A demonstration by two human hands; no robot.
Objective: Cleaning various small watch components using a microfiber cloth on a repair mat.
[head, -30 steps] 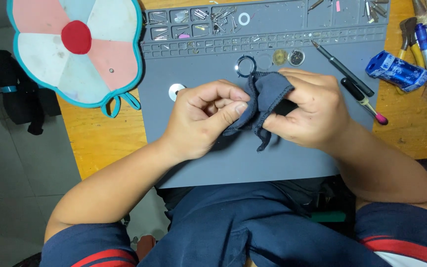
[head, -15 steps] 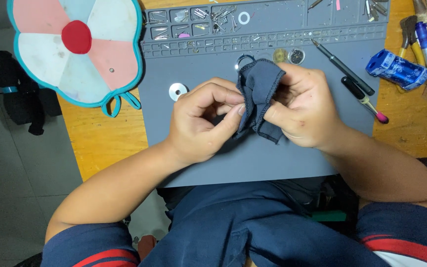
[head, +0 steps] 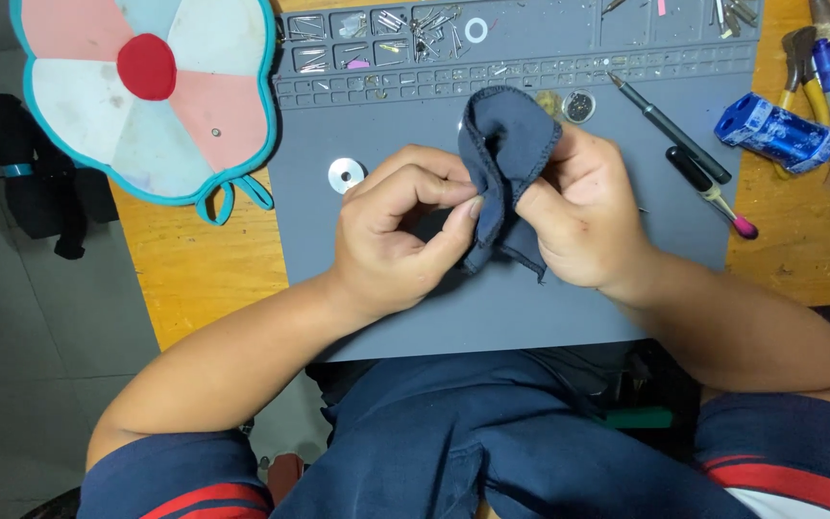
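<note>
Two bare hands pinch a small dark-blue cloth scrap (head: 503, 159) above the grey silicone work mat (head: 415, 308), left hand (head: 401, 231) with thumb and forefinger closed on its edge, right hand (head: 583, 216) gripping the far side, fingertips hidden behind the folds.

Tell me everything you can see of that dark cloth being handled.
The cloth is dark navy woven fabric, small, bunched and folded into a soft hump. One stitched hem edge hangs down with a loose thread at its corner. It is held above the grey mat, not lying on it. The left hand pinches its lower left edge; the right hand grips its right side, and whatever it wraps is hidden.
</note>
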